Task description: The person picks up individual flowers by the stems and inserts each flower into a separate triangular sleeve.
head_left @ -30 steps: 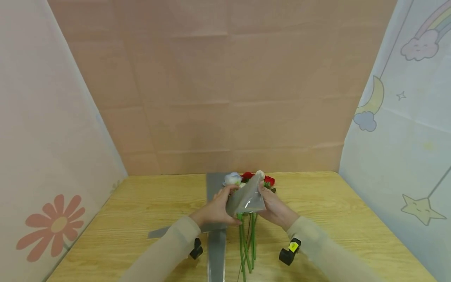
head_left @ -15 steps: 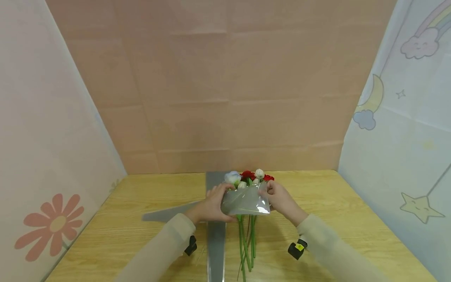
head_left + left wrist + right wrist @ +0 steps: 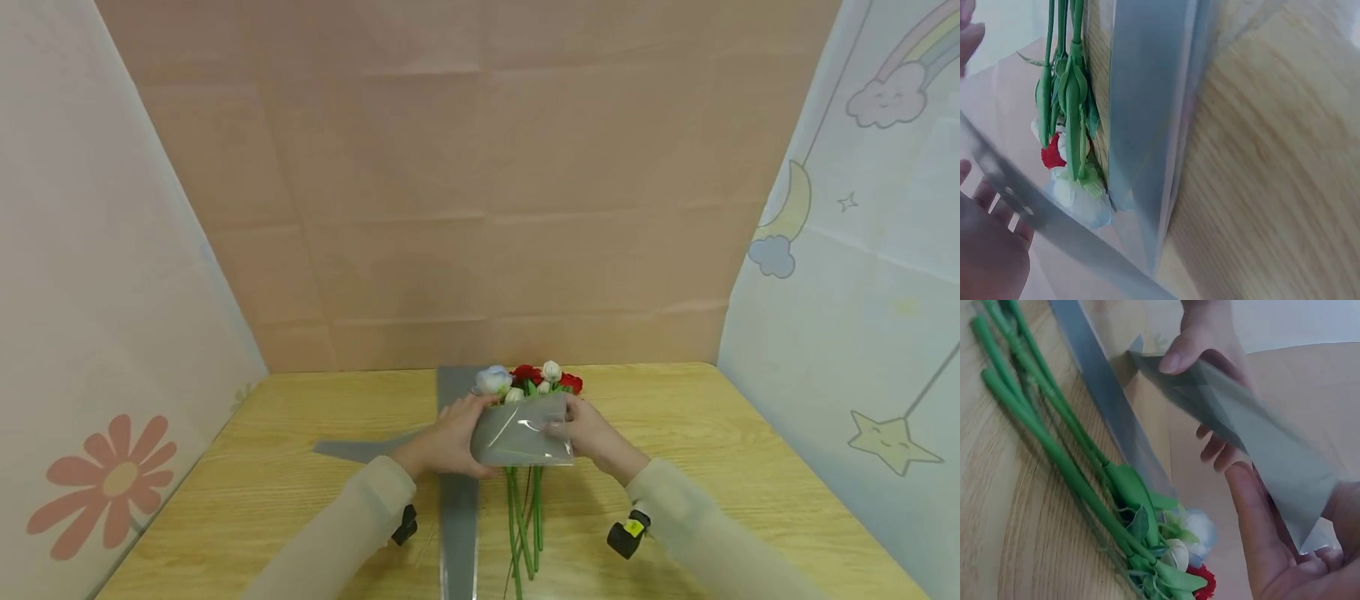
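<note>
A glossy grey wrapping sheet [image 3: 517,437], folded into a panel, is raised over a bunch of artificial flowers in the head view. My left hand [image 3: 448,437] grips its left side, thumb and fingers on opposite faces, as the right wrist view shows. At the right edge, my right hand [image 3: 596,435] pinches the sheet. Behind the panel show a pale blue flower [image 3: 492,381], red flowers [image 3: 527,373] and white buds [image 3: 551,371]. Green stems [image 3: 517,533] run toward me along the table; the panel hides their upper part.
Another grey strip [image 3: 459,533] lies lengthwise on the wooden table [image 3: 675,433], left of the stems. A grey pointed end [image 3: 352,450] sticks out left, behind my left forearm. A peach backdrop [image 3: 487,208] stands behind the table, with printed panels at both sides.
The sheet went from a tilted, bunched fold to a flatter, wider panel facing me. My right hand moved slightly right and changed its hold; the left hand stayed nearly in place.
</note>
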### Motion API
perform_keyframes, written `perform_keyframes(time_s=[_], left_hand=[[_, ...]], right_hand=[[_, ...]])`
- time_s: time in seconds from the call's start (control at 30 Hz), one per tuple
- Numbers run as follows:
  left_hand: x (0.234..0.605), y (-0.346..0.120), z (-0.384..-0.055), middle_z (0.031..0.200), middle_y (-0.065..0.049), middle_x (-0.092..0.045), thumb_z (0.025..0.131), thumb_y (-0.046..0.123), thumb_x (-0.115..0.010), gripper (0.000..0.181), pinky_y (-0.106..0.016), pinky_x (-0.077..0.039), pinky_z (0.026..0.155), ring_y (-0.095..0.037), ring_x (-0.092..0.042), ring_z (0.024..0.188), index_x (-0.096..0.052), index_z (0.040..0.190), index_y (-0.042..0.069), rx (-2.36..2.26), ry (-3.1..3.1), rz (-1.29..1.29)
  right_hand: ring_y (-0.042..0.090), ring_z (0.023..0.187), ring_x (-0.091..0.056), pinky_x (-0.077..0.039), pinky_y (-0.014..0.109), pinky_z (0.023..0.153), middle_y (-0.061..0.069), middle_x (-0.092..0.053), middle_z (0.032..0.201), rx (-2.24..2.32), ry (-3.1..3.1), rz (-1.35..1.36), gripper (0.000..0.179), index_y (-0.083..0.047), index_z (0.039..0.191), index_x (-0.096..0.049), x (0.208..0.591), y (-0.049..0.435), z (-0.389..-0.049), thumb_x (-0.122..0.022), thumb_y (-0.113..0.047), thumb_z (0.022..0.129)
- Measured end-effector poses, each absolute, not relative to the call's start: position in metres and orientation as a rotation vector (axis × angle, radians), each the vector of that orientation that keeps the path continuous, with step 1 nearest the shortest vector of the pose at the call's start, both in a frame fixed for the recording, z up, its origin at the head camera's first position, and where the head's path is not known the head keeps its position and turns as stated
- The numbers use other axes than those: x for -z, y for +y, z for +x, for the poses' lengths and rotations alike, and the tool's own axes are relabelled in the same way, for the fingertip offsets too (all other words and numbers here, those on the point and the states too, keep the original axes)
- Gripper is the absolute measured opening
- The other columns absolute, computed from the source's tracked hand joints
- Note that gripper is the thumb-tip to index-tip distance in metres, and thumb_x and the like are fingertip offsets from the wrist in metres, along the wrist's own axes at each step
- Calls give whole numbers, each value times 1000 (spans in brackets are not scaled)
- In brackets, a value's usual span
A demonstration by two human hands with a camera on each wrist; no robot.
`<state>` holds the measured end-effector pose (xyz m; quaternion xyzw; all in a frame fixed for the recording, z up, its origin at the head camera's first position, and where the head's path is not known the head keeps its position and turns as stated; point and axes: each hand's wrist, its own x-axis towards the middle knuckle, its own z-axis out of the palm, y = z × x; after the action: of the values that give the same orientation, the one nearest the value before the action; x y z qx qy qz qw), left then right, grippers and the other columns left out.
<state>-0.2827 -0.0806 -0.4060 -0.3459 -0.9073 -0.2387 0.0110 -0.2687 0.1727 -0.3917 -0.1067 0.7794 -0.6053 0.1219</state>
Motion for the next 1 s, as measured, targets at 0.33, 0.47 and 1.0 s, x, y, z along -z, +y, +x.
perform_keyframes(time_s=[0.33,0.47,1.0], left_hand=[[411,-71,-281,150,-3,-31,66,38,-87,123,-55,-22,112,-24,-31,138,-3,155,29,825,-2828,-1132],[412,-70,-282,146,-3,-36,67,38,-86,117,-53,-25,111,-21,-35,132,-10,155,23,741,-2794,-1155],[413,-70,-283,135,1,-44,73,33,-82,94,-43,-44,98,-18,-44,122,-29,149,17,778,-2765,-1129]], right_hand=[[28,95,-64,-56,46,76,22,-57,118,1739,2372,-302,46,4,130,-46,386,164,-266,-65,-8,90],[28,92,-64,-56,45,73,20,-59,115,1679,2448,-250,46,2,128,-49,386,163,-265,-68,-8,88],[29,90,-63,-58,41,66,25,-54,117,1645,2453,-207,46,6,127,-48,389,166,-268,-67,-5,86]])
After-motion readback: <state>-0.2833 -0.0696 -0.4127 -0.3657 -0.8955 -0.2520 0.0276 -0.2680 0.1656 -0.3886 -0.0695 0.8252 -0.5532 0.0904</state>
